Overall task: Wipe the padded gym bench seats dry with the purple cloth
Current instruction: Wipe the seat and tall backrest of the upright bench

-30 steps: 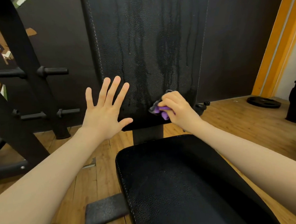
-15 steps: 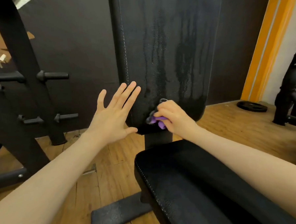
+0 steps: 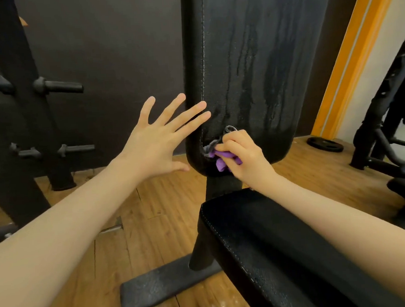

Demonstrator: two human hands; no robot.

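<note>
The upright black back pad [image 3: 257, 63] of the bench fills the top centre, streaked with wet runs down its face. My right hand [image 3: 246, 158] is closed on the bunched purple cloth [image 3: 223, 158], pressing it against the pad's lower left corner. My left hand [image 3: 158, 141] is spread open with fingers apart, its fingertips at the pad's left edge. The black seat pad [image 3: 284, 250] lies below, running to the lower right under my right forearm, with small droplets near its front edge.
A black rack [image 3: 18, 111] with storage pegs stands at the left. A weight plate [image 3: 325, 144] lies on the wooden floor at the right, beside another black machine [image 3: 392, 120]. The bench's flat foot [image 3: 161, 287] rests on the floor at bottom centre.
My right hand has slid the cloth leftward along the bottom of the back pad to its left corner. The view has shifted left, so the bench sits further right in frame.
</note>
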